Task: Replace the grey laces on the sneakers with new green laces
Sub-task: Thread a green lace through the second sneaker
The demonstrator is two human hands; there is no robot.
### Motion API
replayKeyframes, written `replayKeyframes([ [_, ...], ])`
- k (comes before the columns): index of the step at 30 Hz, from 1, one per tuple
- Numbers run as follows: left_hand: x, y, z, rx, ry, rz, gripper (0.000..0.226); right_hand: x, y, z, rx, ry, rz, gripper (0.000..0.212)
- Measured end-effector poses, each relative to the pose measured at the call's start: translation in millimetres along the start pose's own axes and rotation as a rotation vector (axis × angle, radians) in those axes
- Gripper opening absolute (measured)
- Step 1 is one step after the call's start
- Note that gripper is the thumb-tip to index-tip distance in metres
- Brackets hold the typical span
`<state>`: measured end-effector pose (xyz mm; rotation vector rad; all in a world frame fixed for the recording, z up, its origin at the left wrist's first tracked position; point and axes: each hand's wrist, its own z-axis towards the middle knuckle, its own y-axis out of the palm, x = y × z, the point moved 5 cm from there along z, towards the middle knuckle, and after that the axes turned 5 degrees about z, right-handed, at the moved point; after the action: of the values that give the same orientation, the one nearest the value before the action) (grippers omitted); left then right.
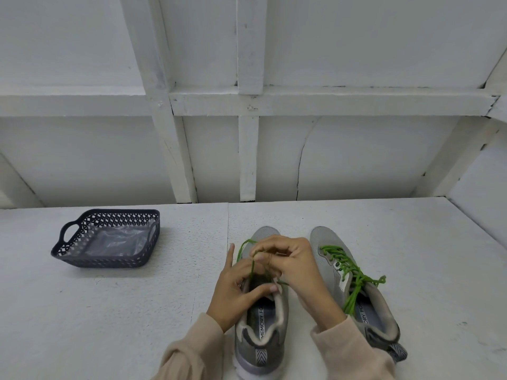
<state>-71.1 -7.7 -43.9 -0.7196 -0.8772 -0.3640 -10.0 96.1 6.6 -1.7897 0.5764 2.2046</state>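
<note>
Two grey sneakers stand side by side on the white table, toes pointing away from me. The right sneaker is laced with a green lace whose ends lie loose over its opening. Both hands work over the left sneaker. My right hand pinches a green lace above the eyelets. My left hand holds the sneaker's tongue area, thumb across the opening and index finger pointing up. The left sneaker's eyelets are hidden under my hands.
A dark perforated plastic basket with clear plastic inside sits at the left of the table. A white panelled wall rises behind the table. Bare white tabletop lies between the basket and the sneakers.
</note>
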Motion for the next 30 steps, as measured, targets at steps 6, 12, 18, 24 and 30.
replayKeyframes([
  [6, 0.0, -1.3, -0.8, 0.017, -0.024, -0.006, 0.012, -33.5, 3.7, 24.8, -0.016, -0.057, 0.031, 0.005],
  [12, -4.9, -0.4, -2.0, 0.009, -0.05, -0.036, 0.014, -81.8, 9.6, 60.2, 0.011, -0.128, 0.226, 0.015],
  [18, -3.6, 1.8, -3.0, 0.001, -0.045, -0.034, 0.02, -156.6, -2.3, 111.3, 0.092, -0.311, 0.408, 0.014],
  [24, -4.1, 3.6, -4.2, 0.001, -0.06, -0.061, 0.022, -133.7, 4.0, 140.2, 0.114, -0.25, 0.37, 0.008],
  [30, -5.4, 11.5, 3.1, -0.038, -0.13, -0.193, 0.007, -86.3, -8.4, 145.4, 0.04, -0.012, 0.017, 0.029],
])
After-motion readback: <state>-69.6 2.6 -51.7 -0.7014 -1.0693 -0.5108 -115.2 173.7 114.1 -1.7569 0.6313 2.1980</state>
